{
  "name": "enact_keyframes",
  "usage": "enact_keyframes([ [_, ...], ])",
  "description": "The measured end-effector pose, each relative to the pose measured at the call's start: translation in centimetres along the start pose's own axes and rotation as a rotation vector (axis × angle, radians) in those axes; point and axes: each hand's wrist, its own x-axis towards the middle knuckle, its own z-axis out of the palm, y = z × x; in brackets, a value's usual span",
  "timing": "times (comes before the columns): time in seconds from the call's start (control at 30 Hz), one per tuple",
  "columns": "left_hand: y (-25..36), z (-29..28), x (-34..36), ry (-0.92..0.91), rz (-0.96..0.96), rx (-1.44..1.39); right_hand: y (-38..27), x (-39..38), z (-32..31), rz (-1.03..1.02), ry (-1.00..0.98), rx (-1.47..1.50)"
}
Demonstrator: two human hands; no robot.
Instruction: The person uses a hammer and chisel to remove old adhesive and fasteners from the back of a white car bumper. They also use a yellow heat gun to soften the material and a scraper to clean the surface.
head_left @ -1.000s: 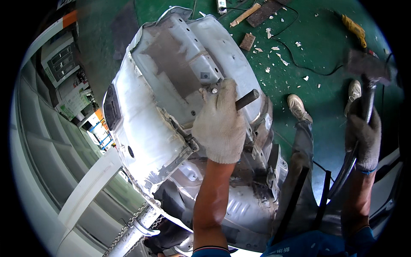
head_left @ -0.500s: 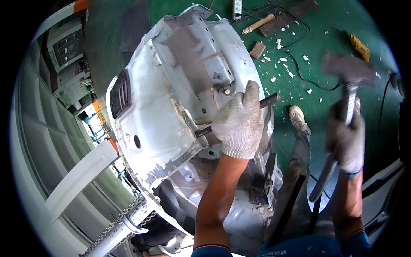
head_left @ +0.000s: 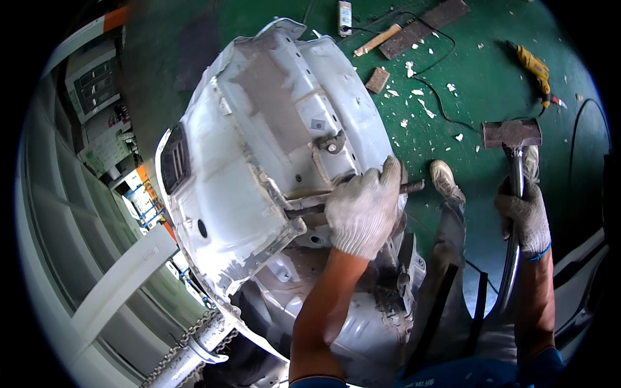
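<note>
My left hand (head_left: 363,216), in a whitish knitted glove, is closed round a dark metal bar (head_left: 413,187). The bar lies across the bare white-grey car body section (head_left: 223,161), its left end at the edge of a cut panel and its right end sticking out past my fingers. How that left end meets the metal is hard to make out. Off to the right, my right hand (head_left: 527,220), gloved too, grips the metal handle of a sledgehammer (head_left: 512,134). The hammer's block head is raised over the floor, apart from bar and car body.
A yellow power tool (head_left: 534,68) with a cord lies on the green floor at far right. Near the top are a white power strip (head_left: 345,18), a wooden handle (head_left: 378,40), a dark board (head_left: 424,29) and a small block (head_left: 378,80). White flakes are scattered around. A chain-wrapped post (head_left: 194,352) stands lower left.
The sledgehammer has come down and left in view and is no longer blurred. My left hand has shifted toward me on the car body, and the bar lies more level across the picture.
</note>
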Motion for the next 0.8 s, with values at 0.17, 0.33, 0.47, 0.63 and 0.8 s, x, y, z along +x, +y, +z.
enact_keyframes([
  [0.17, 0.1, -0.8, -0.6, 0.138, 0.073, -0.074, 2.7, 1.3, -1.3, 0.019, 0.018, 0.136],
  [0.33, 0.6, -1.1, 0.3, 0.112, 0.126, -0.048, 4.8, 2.7, -2.0, 0.059, -0.011, 0.174],
  [0.47, 0.6, -0.1, 0.3, 0.103, 0.133, -0.050, 6.2, 3.8, -2.9, 0.118, -0.006, 0.193],
  [0.63, 0.4, 0.3, 0.2, 0.144, 0.158, -0.019, 8.7, 5.1, -4.8, 0.130, 0.045, 0.204],
  [0.8, 0.2, -1.7, 2.6, 0.085, 0.147, 0.087, 9.0, 4.4, -6.8, 0.153, 0.065, 0.201],
])
